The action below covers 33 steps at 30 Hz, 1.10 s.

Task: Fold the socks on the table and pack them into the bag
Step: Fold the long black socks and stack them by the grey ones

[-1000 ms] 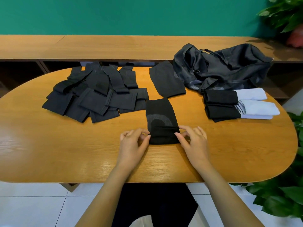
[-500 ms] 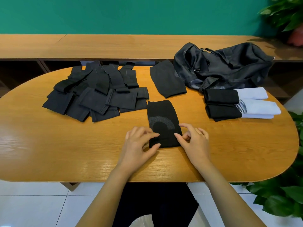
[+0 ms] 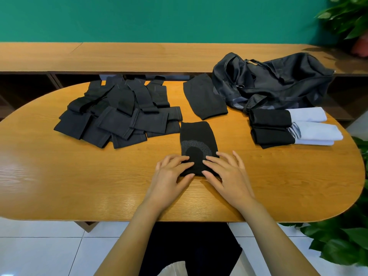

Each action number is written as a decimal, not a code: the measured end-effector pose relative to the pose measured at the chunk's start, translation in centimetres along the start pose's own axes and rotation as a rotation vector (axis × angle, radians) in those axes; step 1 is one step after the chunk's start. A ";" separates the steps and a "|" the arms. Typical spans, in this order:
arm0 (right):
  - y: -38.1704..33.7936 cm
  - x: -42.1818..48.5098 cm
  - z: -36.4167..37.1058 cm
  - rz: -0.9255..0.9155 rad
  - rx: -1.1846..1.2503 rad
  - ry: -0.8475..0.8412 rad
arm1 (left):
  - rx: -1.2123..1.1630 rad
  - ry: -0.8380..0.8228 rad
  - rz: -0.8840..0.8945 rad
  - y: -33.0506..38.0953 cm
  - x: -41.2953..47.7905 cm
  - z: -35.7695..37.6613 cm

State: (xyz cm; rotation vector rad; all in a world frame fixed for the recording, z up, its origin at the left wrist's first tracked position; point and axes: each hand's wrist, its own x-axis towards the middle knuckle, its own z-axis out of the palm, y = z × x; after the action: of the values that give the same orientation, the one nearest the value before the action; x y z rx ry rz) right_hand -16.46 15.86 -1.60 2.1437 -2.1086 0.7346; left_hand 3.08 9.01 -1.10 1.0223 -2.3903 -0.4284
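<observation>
A folded black sock (image 3: 196,139) with a grey curved patch lies in the middle of the oval wooden table (image 3: 79,186). My left hand (image 3: 172,174) and my right hand (image 3: 227,172) lie flat on its near end, fingers straight, pressing it down. A heap of several dark socks (image 3: 117,116) sits at the back left. Another dark folded sock (image 3: 205,99) lies behind the pressed one. The black bag (image 3: 278,80) slumps at the back right. In front of it lie folded black socks (image 3: 270,126) and white socks (image 3: 314,128).
A wooden shelf unit (image 3: 139,56) runs behind the table under a green wall. Leafy plants stand at the top right (image 3: 346,18) and at the lower right (image 3: 342,242). White floor tiles show below the table's near edge.
Both hands stopped pinching the sock's near edges and moved inward onto it. They now press flat on its near end.
</observation>
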 end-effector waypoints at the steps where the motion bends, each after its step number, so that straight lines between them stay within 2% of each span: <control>1: 0.1 0.0 0.0 -0.003 -0.010 -0.009 | -0.001 0.006 -0.001 0.0 0.0 0.0; 8: 0.3 -0.1 0.2 -0.015 -0.021 0.011 | -0.018 0.035 -0.021 0.0 -0.1 0.0; 20: 0.2 -0.2 0.1 0.044 -0.010 0.156 | -0.039 0.096 -0.007 0.1 -0.3 -0.2; 29: -0.1 -0.3 -0.4 0.107 0.028 0.251 | -0.124 0.117 -0.155 0.7 -0.6 -0.8; 33: 0.0 -0.2 -0.3 0.148 0.032 0.219 | -0.153 0.138 -0.161 0.6 -0.6 -0.8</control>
State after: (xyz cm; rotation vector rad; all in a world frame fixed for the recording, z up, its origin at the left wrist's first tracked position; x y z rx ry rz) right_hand -16.58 16.20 -1.41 1.8384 -2.1667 0.9743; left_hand 3.54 9.76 -0.33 1.1394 -2.1275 -0.5704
